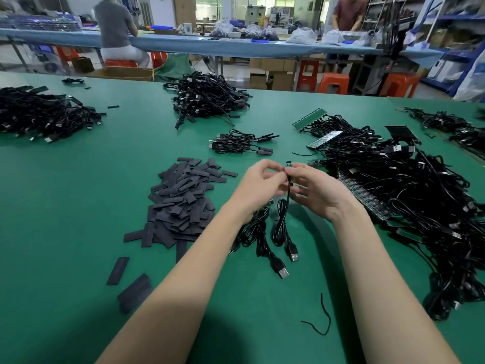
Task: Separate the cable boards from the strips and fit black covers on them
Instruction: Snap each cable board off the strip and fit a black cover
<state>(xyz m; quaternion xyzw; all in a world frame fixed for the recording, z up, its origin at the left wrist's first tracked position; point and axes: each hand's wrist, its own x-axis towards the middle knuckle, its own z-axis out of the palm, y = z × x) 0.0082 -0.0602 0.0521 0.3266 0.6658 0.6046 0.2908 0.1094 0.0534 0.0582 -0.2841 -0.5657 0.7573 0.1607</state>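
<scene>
- Both hands meet just above the middle of the frame, raised over the green table (78,193).
- The left hand (258,185) has its fingers curled in towards the right hand, fingertips pinching at the small cable board (288,164); what exactly lies between those fingertips is hidden.
- The right hand (319,191) also pinches the cable board, whose green top edge pokes up between the two hands.
- From the board a thin black cable (280,222) hangs down in a coiled bundle to the table, ending in a USB plug (294,254) at lower centre.
- A second coiled cable (256,232) lies just left of it, partly under the left wrist, its own USB plug (282,270) pointing toward the bottom of the frame.
- A heap of flat black covers (181,200) sits left of centre, near the left forearm, with a few loose ones strewn toward the lower left.
- On the right side of the frame lies a big tangle of cables still attached to green strips (367,198), with further strips showing toward its upper edge.
- A small group of finished cables (241,144) with covers fitted rests above the hands.
- Larger piles of cables sit at the upper centre (207,98) and upper left (39,114).
- A loose bit of black wire (321,319) lies at the lower right.
</scene>
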